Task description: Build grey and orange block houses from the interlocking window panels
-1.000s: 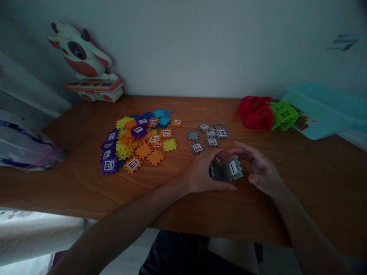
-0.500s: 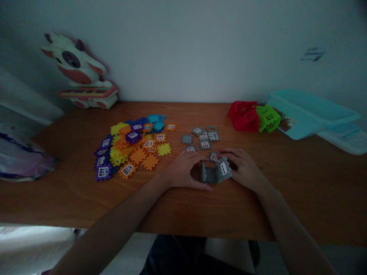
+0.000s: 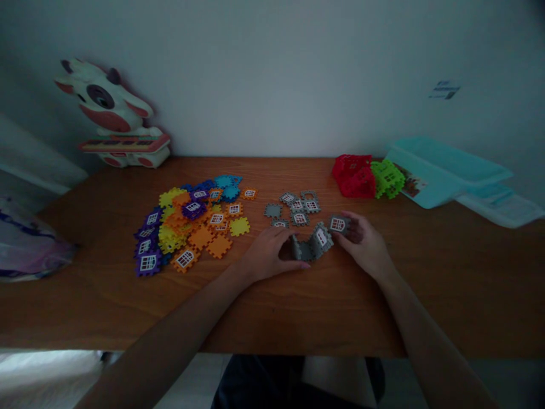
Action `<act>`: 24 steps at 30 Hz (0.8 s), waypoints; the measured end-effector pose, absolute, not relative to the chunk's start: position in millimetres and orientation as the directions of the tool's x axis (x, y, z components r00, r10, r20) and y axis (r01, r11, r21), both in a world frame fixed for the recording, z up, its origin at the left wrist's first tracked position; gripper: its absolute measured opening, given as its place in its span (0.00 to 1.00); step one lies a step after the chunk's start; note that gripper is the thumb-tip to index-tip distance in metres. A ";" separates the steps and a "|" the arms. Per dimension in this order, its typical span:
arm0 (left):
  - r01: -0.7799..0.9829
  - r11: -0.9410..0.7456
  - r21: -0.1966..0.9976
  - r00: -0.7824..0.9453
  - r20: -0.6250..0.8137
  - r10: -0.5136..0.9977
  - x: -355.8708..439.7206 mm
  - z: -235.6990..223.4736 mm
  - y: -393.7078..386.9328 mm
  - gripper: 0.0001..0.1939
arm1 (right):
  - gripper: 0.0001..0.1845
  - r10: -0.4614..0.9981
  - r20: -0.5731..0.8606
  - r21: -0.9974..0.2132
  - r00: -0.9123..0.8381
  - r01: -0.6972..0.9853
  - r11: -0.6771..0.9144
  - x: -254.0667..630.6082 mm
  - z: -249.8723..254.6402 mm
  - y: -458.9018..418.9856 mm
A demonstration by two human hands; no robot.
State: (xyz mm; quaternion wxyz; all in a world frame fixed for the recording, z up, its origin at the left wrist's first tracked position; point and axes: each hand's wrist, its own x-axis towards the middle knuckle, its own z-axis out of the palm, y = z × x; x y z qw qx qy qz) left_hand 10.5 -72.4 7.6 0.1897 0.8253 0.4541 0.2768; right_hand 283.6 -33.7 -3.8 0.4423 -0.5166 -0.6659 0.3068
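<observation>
A grey interlocking-tile assembly (image 3: 305,250) stands on the table, with a flat base tile, an upright left wall and a right panel with a white window leaning outward. My left hand (image 3: 268,253) is curled around its left side, thumb in front and fingers behind. Between the thumb and fingers of my right hand (image 3: 367,244) is a loose grey window tile (image 3: 339,224), raised just right of the assembly. Beyond my hands lie several more grey tiles (image 3: 300,218), some with white windows; one of them (image 3: 280,224) is partly covered by my left fingers.
A heap of orange, yellow, purple and blue tiles (image 3: 200,227) spreads to the left. At the back right are red (image 3: 354,177) and green (image 3: 387,178) tile builds beside a turquoise bin (image 3: 447,170). A cow keyboard toy (image 3: 123,142) and a plastic bag (image 3: 34,244) sit left.
My right hand has left the assembly's right panel and picked up the grey window tile that lay behind it. My left hand stays at the assembly. The view has shifted slightly.
</observation>
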 end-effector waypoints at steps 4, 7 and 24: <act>0.625 -0.539 0.565 0.474 0.273 0.837 9.6 13.1 -74.7 0.40 | 0.30 0.957 0.291 -0.882 0.019 0.392 0.261 286.6 -0.9 -29.8; 0.577 -0.602 0.552 0.537 0.299 0.789 7.9 15.5 -76.5 0.38 | 0.31 0.946 0.304 -0.885 0.115 0.401 0.236 287.8 4.5 -29.2; 0.524 -0.699 0.486 0.551 0.433 0.713 16.7 8.2 -78.3 0.10 | 0.27 0.855 0.423 -0.897 0.299 0.274 0.348 274.2 12.8 -34.2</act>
